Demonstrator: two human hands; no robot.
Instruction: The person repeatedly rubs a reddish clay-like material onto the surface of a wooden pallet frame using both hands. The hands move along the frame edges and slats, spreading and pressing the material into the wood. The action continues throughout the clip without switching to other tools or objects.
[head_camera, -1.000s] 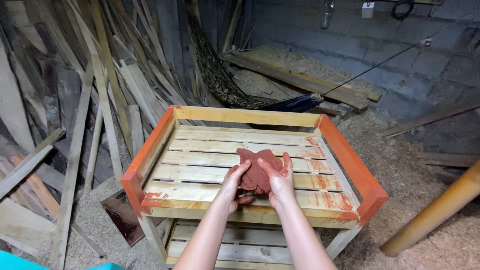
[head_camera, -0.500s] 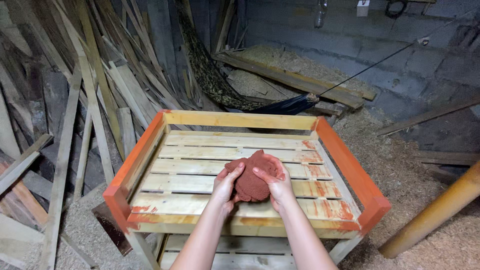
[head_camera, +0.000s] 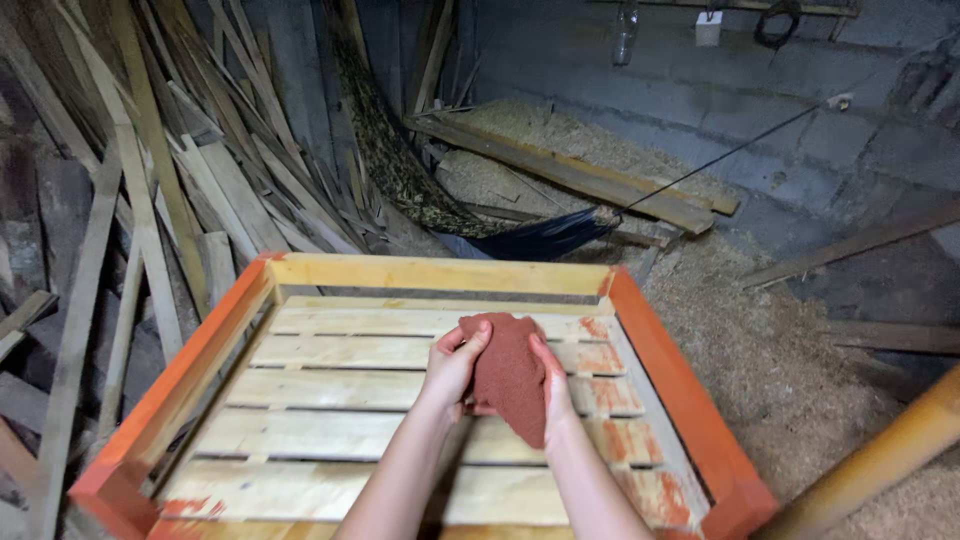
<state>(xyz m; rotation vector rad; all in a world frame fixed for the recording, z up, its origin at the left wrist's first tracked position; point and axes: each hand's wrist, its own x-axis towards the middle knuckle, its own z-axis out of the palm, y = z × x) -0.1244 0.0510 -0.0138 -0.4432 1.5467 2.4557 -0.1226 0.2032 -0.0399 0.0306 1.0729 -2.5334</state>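
A wooden crate (head_camera: 440, 274) with pale slats and orange-painted side rails lies in front of me, its slatted bottom facing up. Above the middle slats I hold a reddish-brown rough pad (head_camera: 510, 375) between both hands. My left hand (head_camera: 452, 368) grips its left edge with the fingers curled over the top. Against its right side presses my right hand (head_camera: 555, 392), thumb along the edge. The pad hangs just above the slats. Orange smears mark the slats (head_camera: 620, 440) to the right of my hands.
Long planks and scrap boards (head_camera: 150, 200) lean in a pile at the left. Sawdust (head_camera: 780, 370) covers the ground at the right, under a block wall. More boards (head_camera: 570, 170) lie at the back. A yellowish round pole (head_camera: 880, 460) slants across the lower right corner.
The pad went from spread flat between my hands to bunched and hanging more upright. My hands drew closer together, and my view tilted a little upward.
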